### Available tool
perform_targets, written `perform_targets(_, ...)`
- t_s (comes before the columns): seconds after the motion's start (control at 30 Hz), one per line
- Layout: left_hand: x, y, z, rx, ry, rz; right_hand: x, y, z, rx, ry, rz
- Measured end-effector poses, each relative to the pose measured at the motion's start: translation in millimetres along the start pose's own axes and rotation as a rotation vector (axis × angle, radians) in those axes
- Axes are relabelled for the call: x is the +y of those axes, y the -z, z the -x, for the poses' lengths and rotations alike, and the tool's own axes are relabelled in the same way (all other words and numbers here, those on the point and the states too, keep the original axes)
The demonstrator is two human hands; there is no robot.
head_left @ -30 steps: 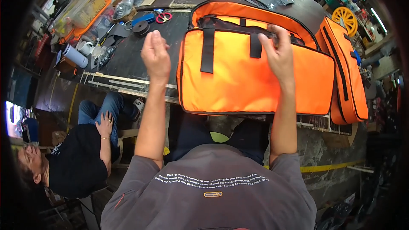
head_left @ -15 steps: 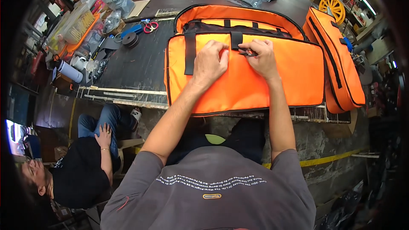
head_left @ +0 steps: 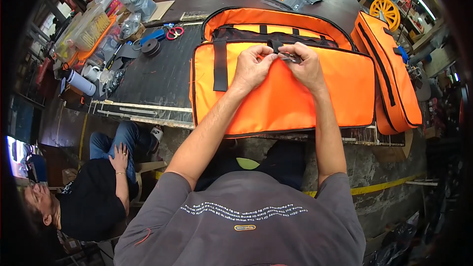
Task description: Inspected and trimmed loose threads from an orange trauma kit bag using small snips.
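head view: at upper centre, the black strap (head_left: 274, 45) looks pinched by the left hand (head_left: 252, 66); the right hand (head_left: 304, 64) grips a small dark tool (head_left: 291, 58). handling the strap's end seems in hand, calling next for a steady pinch. the orange bag (head_left: 295, 98) lies beneath, on the table (head_left: 162, 76).

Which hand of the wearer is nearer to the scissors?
Left. The left hand is right of the scissors, over the open orange bag; the right hand is farther right.

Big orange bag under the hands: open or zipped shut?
Open: the orange bag gapes along its far side, showing orange lining and dark mesh inside.
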State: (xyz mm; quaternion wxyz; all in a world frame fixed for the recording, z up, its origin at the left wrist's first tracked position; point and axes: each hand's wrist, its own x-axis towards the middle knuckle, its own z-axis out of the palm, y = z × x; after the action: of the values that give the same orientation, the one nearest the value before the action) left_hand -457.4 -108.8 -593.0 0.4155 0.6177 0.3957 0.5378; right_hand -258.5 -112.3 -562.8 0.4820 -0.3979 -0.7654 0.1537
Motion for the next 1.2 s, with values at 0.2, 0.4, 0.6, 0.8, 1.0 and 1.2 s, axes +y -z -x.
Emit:
perform_targets(0.2,2,1,-1,-0.022,0.019,0.13,8,-7,-17,0.02,-0.035,0.031)
perform_targets(0.4,5,8,-11,-0.092,0.139,0.014,9,-10,-19,-0.023,-0.123,-0.176)
perform_targets(0.6,7,-2,-12,-0.072,0.214,0.16,10,-3,-23,-0.124,-0.202,-0.111)
perform_targets(0.8,17,7,8,-0.143,0.063,-0.041,66,12,-86,0.108,-0.213,0.035)
perform_targets(1.0,23,21,35,-0.255,-0.001,-0.26,110,0,-125,-0.229,-0.351,0.47)
perform_targets(1.2,32,31,60,-0.293,-0.141,-0.526,113,-8,-118,-0.252,-0.474,0.37)
